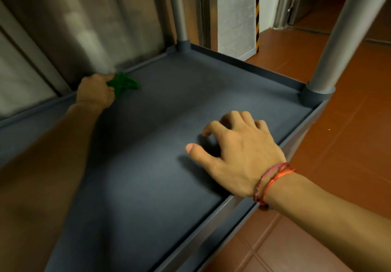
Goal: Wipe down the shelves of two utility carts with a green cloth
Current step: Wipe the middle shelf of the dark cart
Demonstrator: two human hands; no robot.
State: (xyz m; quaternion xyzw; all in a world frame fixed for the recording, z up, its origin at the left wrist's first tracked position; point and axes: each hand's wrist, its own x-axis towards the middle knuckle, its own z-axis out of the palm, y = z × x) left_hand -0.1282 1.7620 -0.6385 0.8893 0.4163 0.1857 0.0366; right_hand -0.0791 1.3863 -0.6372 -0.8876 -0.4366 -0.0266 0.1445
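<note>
One shelf (169, 187) fills most of my head view: a dark grey tray with a low raised rim, and both hands are over it. My left hand (95, 93) is stretched out to the far long edge, where the rim runs along a blurred wall panel (84, 28). Its fingers are curled tight round the green cloth (124, 83), which is bunched into a wad and pressed on the shelf just beside that rim. I judge the cloth is wadded like this so it can be driven into the angle under the rim, where grime would gather. The left forearm is smeared with blur, so I take it a wiping stroke is under way, though I cannot tell in which direction.

My right hand (239, 151) sits on the near right part of the shelf with its wrist across the rim. The fingers are bent and spread with their tips down on the surface, the thumb is out to the side, and it holds nothing. I read it as a brace: the reach to the far edge is long, and leaning here steadies me and the frame. Two thread bracelets (273, 181) circle that wrist.

Grey posts stand in the corner sockets, one at the far corner (179, 17) and one nearer on the right (342, 38). Red-brown floor tiles (338, 165) lie beyond. The shelf shows no clear wet line, so I cannot say how much is wiped.
</note>
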